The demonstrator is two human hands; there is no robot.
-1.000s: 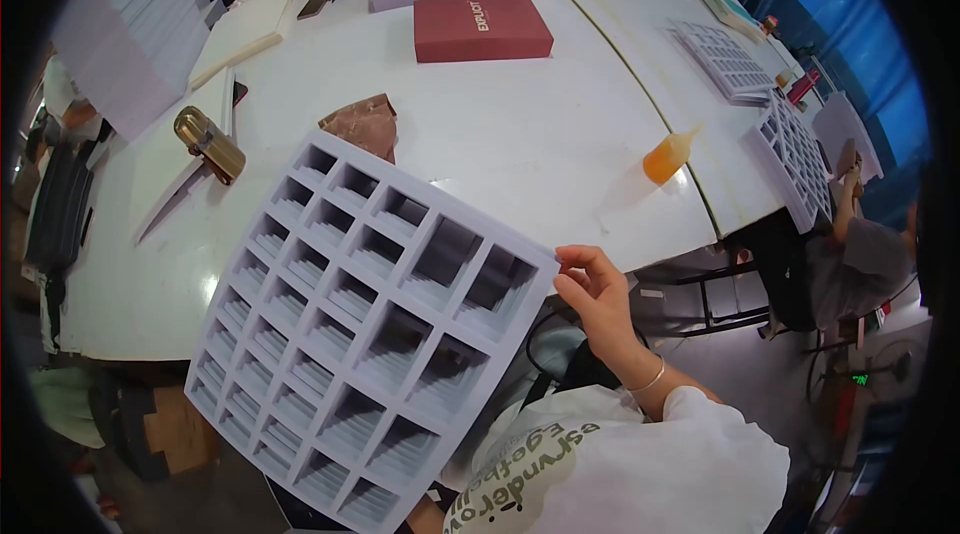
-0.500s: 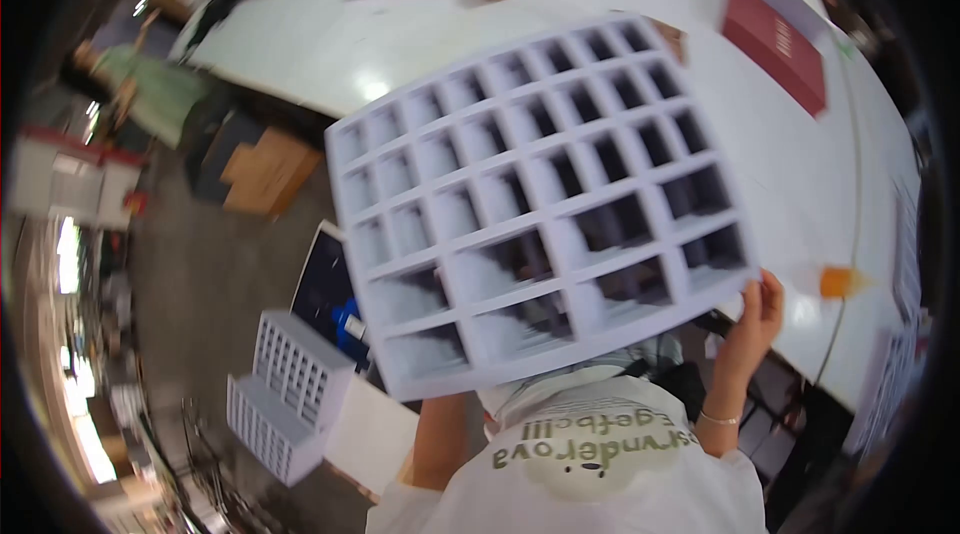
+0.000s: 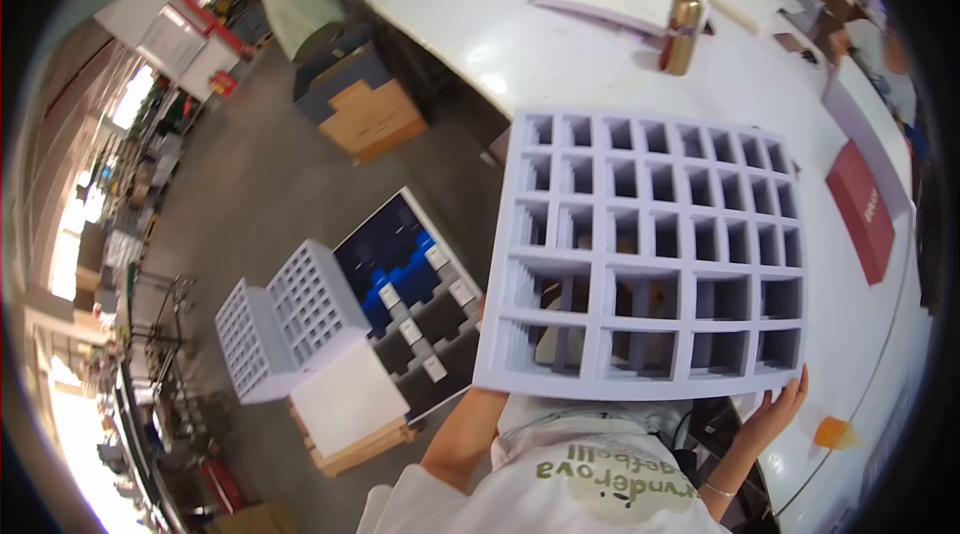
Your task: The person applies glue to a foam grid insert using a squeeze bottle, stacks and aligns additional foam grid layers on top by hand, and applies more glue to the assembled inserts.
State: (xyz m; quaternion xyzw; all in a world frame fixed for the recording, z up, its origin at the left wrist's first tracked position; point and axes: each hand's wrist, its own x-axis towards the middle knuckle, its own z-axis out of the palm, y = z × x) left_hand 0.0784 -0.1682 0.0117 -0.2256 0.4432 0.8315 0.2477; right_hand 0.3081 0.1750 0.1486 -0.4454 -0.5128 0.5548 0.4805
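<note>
A thick white grid insert (image 3: 598,321), which looks like several stacked layers, is held tilted in front of my body. Small cells fill its far rows and larger ones its near rows. My right hand (image 3: 782,408) grips the near right corner, with fingers against the outer edge. On the left, my forearm (image 3: 470,439) reaches up to the near left corner. Most of my left hand is behind the insert, and only a sliver shows at its left edge. Layer edges and parts of the background show through the larger openings.
Similar grid blocks (image 3: 318,299) stand at left by a white board (image 3: 350,399) on a wooden pallet (image 3: 340,454). Nearby lies a dark blue printed panel (image 3: 385,259). The white table (image 3: 470,29) bears a metallic flask (image 3: 682,34), red box (image 3: 860,212) and orange bottle (image 3: 833,433). A person (image 3: 298,9) stands beyond cartons (image 3: 372,119).
My view has swung left, bringing more floor and the stacked grid blocks into sight. The held insert has turned squarer to me and sits lower and further right in view.
</note>
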